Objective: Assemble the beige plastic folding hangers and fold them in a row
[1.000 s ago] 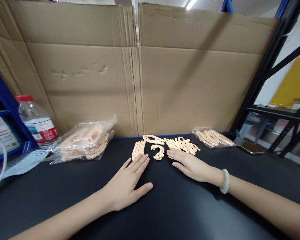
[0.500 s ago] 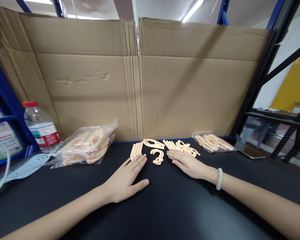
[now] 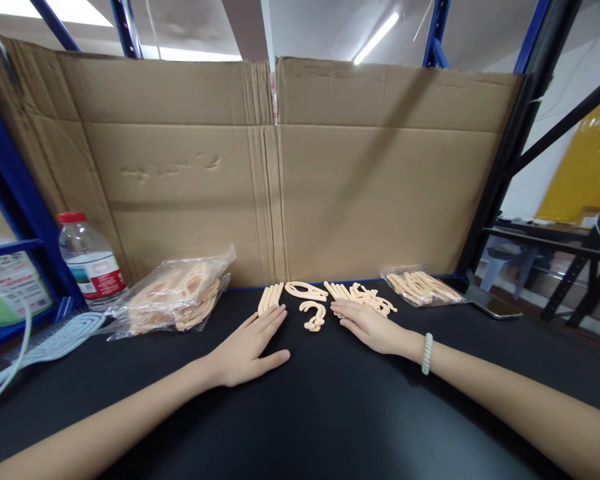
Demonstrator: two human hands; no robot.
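Note:
My left hand [image 3: 253,350] lies flat on the black tabletop, thumb spread, its fingertips at the near end of several beige curved bars [image 3: 271,297] set side by side. My right hand [image 3: 367,327] also rests flat, fingers stretched over the near end of a second row of beige bars [image 3: 336,291]. Beside that row is a loose heap of small beige pieces [image 3: 375,299], partly behind the right hand. Between the hands lie several beige hooks [image 3: 313,316], and behind them a beige looped frame piece [image 3: 305,291]. Neither hand grips anything.
At the left, a clear plastic bag of beige parts [image 3: 175,297] sits near a red-capped bottle [image 3: 93,263] and a pale blue hairbrush [image 3: 63,340]. Another bag of beige bars [image 3: 423,287] and a phone [image 3: 495,304] lie right. A cardboard wall [image 3: 380,180] stands behind.
The camera view has shifted slightly, so the whole scene sits a little differently in the picture. Both hands stay resting in place, and the beige pieces have not moved.

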